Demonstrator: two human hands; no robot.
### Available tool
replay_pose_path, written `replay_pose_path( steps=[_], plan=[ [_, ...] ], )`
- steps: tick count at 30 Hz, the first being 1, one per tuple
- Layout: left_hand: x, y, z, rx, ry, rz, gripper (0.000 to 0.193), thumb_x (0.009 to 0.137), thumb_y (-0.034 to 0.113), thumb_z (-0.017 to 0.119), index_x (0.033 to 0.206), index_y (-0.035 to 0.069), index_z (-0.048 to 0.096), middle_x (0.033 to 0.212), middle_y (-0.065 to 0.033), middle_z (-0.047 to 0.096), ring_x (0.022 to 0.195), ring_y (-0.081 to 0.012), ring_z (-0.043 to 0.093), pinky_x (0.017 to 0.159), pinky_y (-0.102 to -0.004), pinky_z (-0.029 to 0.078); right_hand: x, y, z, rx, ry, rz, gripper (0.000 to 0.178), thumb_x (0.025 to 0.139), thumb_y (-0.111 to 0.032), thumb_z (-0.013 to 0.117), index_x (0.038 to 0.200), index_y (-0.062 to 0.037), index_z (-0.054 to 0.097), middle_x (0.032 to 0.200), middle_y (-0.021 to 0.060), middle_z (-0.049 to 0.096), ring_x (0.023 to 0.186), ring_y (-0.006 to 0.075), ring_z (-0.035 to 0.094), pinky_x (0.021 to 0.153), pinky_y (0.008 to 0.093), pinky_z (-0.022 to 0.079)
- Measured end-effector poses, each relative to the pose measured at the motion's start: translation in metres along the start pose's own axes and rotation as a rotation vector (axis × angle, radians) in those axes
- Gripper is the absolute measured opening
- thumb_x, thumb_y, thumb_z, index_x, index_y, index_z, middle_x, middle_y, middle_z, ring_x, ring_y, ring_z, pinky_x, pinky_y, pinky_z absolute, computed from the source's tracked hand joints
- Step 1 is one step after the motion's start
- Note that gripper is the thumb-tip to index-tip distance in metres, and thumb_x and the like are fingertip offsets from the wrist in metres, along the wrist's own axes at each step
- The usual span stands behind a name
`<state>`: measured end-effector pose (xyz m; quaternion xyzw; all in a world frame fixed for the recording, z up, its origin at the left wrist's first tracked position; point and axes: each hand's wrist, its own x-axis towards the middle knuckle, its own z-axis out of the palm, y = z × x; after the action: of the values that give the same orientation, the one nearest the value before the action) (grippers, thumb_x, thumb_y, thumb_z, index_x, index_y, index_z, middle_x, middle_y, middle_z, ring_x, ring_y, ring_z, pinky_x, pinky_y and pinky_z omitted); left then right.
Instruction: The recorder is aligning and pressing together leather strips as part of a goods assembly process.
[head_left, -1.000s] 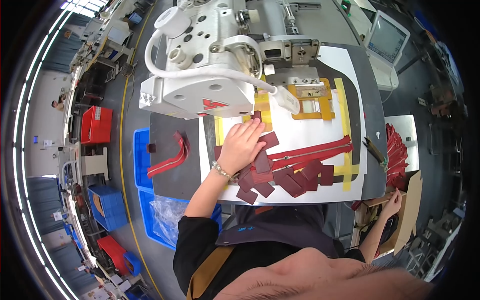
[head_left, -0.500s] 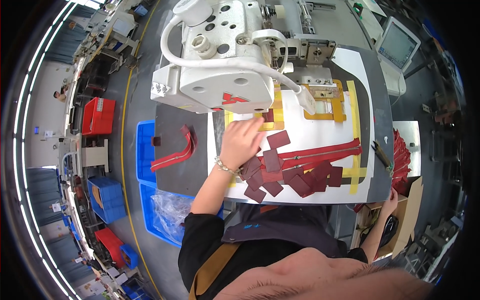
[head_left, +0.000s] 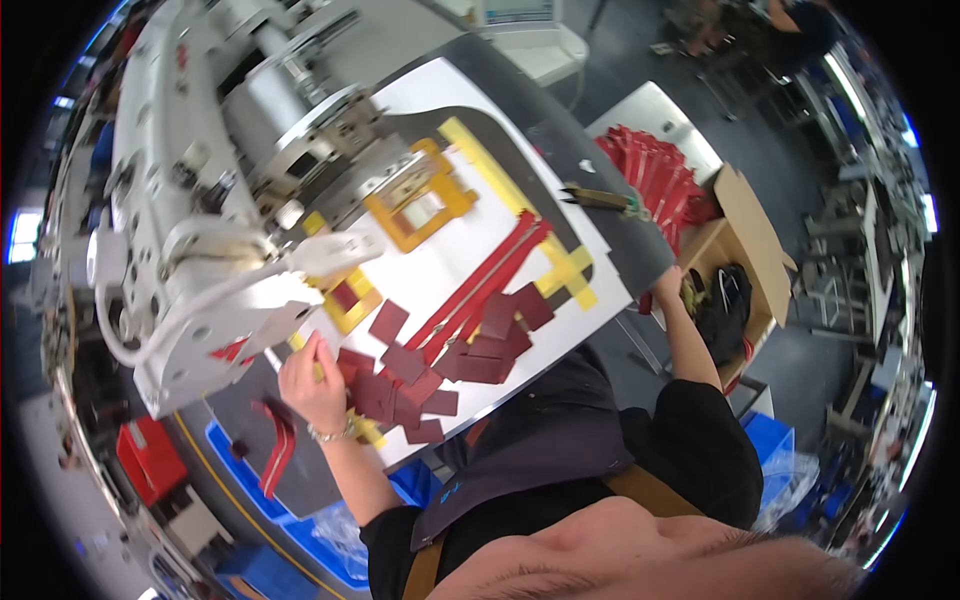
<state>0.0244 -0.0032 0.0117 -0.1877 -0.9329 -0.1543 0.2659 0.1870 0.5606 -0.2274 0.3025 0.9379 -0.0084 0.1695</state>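
Note:
My left hand (head_left: pixel 313 388) hovers beside the sewing machine head (head_left: pixel 215 345), fingers loosely bent and apart, with nothing seen in it. Right of it, dark red rectangular patches (head_left: pixel 487 368) lie scattered and overlapping over red zippers (head_left: pixel 480 285). A yellow frame (head_left: pixel 347 298) under the machine head holds a dark red patch (head_left: pixel 345 294). At the table's right edge, my right hand (head_left: pixel 668 286) is closed round a dark red piece (head_left: pixel 645 303), mostly hidden by the fingers and the edge.
Another yellow frame (head_left: pixel 420 205) sits under a metal clamp. Dark snips (head_left: pixel 600 198) lie near the right edge. Beyond are a pile of red zippers (head_left: pixel 650 170) and an open cardboard box (head_left: pixel 750 240). One red zipper (head_left: pixel 277 450) lies at left, above blue bins (head_left: pixel 270 505).
The view has swung to the right, turning the table in the picture. My left hand has drawn back from the yellow frame. My right hand stays at the table's right edge.

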Motion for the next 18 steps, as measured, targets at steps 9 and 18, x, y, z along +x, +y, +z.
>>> replay_pose_path(
  steps=[9, 18],
  plan=[
    [0.008, 0.009, 0.011, 0.020, -0.004, 0.076, 0.010, 0.085, 0.008, 0.065, 0.093, 0.005, 0.070, 0.072, -0.0069, 0.062, 0.063, -0.0248, 0.058, 0.060, -0.0367, 0.043, 0.035, 0.022, 0.015, 1.008, 0.259, 0.363, 0.057, 0.076, -0.030, 0.075, 0.120, -0.0045, 0.051, 0.092, 0.0167, 0.062, 0.089, 0.0295, 0.062, 0.080, 0.0384, 0.050],
    [0.011, 0.009, 0.011, 0.038, 0.020, 0.117, 0.010, 0.086, 0.009, 0.065, 0.094, 0.004, 0.070, 0.076, -0.0080, 0.065, 0.067, -0.0256, 0.060, 0.061, -0.0371, 0.044, 0.073, 0.035, 0.005, 1.180, 0.406, 0.485, 0.042, 0.069, -0.038, 0.082, 0.079, -0.0020, 0.062, 0.073, 0.0041, 0.061, 0.069, 0.0140, 0.056, 0.064, 0.0311, 0.045]
  ],
)
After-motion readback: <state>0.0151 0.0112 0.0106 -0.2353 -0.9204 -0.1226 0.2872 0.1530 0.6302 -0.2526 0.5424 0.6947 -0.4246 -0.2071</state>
